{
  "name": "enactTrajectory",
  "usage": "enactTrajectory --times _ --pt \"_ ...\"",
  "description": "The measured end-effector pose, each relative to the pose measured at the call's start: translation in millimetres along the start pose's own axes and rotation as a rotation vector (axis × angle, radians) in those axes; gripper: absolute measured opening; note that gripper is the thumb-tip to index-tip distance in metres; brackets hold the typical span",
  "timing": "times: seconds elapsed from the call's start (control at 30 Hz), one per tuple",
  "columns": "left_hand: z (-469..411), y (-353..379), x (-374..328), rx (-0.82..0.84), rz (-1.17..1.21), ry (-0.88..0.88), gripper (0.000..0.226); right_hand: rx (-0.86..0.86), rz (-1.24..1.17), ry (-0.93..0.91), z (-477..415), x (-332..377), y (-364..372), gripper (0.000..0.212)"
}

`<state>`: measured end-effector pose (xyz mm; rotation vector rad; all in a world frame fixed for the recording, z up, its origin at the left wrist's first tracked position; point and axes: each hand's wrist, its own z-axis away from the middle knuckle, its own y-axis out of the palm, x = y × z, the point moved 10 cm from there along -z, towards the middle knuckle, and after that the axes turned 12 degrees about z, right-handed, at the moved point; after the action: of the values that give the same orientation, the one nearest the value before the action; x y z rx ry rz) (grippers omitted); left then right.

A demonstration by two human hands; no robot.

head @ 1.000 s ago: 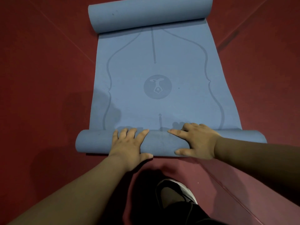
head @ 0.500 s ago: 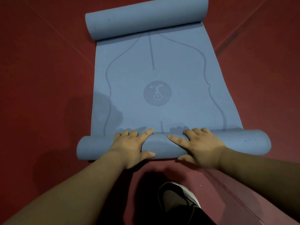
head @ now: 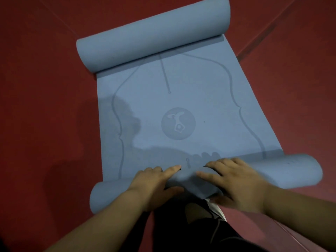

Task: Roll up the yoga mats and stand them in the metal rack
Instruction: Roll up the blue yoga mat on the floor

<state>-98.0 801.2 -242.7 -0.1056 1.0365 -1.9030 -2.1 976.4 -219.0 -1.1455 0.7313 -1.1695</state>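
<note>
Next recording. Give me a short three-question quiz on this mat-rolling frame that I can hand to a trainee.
1. True or false: the blue yoga mat is rolled at one end only.
2. Multiple choice: the left hand and the right hand rest on A) the near roll, B) the far roll, C) a metal rack.
3. Fill in: on the flat stretch between the two rolls is printed a round ____.

Key:
1. False. The near roll and the far roll both show, with flat mat between them.
2. A.
3. Logo.
</note>
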Motion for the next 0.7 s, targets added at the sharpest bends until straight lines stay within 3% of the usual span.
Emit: enactTrajectory --times 0.17,0.37,0.5,0.7 --pt "-6.8 -2.8 3.9 -0.004 0.051 -0.035 0.079 -0.006 0.050 -0.002 -12.8 -7.4 6.3 0.077" --pt "19.4 5.0 -10.4 -0.351 0.059 -0.081 0.071 -0.013 0.048 0.005 -13.4 -7.5 6.6 0.076" --pt "17.4 10.6 -5.6 -0.183 0.041 -0.169 0.094 -0.009 0.011 0.016 -16.5 -10.3 9.6 0.080" --pt "17.8 12.3 -11.9 -0.174 0.062 -0.249 0.087 0.041 -0.024 0.036 -22.3 -15.0 12.4 0.083"
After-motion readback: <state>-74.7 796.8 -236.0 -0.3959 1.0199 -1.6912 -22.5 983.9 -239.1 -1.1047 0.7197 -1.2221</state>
